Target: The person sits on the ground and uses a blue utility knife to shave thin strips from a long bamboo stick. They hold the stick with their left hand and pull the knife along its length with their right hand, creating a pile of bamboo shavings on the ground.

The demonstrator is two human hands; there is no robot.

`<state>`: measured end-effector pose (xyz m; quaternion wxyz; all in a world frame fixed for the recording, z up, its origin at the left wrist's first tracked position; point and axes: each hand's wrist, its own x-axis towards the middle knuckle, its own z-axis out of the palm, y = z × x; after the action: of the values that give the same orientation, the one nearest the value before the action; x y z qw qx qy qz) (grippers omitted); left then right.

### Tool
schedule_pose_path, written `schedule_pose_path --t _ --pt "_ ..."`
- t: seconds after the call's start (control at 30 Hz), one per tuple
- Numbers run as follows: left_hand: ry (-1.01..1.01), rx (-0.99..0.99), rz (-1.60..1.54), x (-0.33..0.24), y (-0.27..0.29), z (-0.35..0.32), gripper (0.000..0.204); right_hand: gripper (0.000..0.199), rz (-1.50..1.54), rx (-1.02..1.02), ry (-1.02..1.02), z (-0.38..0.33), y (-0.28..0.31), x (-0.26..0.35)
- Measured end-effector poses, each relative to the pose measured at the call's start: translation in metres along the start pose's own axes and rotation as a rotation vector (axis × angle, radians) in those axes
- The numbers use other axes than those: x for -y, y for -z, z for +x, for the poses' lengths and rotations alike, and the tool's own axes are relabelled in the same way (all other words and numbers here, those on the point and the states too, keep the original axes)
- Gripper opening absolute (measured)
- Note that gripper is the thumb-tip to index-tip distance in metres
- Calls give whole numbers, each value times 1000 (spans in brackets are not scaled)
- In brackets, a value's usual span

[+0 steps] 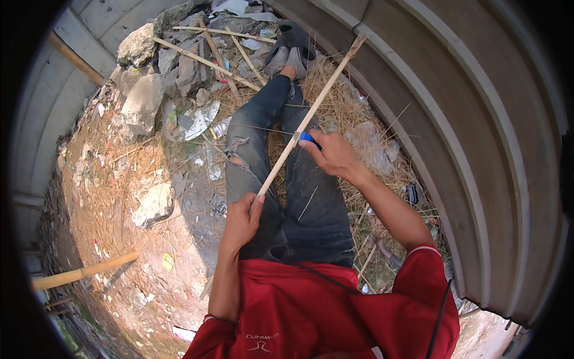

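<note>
One long, pale, thin bamboo strip (311,113) slants across the person's lap, left hand (242,221) fingers clamped on its near end. Right hand (332,154) presses one blue-handled knife (308,138) midway along the strip, fingers wrapped tight.

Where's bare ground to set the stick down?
Free: the dirt patch left of the legs, between the flat grey stone and the thick bamboo pole. Crowded: the grey rubble pile ahead and the dry straw along the corrugated metal wall on the right.
</note>
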<state>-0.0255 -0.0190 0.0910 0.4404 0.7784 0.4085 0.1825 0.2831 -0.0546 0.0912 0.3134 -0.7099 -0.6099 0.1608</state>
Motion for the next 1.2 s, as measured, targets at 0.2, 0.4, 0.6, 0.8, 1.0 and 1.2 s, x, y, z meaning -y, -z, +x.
schedule_pose_path --t 0.2,0.4,0.6,0.8,1.0,1.2 --pt "36 109 -2 13 6 -28 37 58 -55 -324 -340 45 87 -123" --pt "69 137 -48 33 3 -31 40 51 -96 -322 -326 30 83 -126" --pt "120 201 -98 47 15 -29 44 50 -176 -363 -255 22 79 -108" --pt "295 359 -267 45 20 -24 45 46 -243 -376 -126 13 75 -111" --pt "324 363 -300 46 18 -23 46 33 -54 -554 -114 11 73 -105" --pt "310 330 -260 46 22 -21 47 29 -237 -552 109 19 87 -105"
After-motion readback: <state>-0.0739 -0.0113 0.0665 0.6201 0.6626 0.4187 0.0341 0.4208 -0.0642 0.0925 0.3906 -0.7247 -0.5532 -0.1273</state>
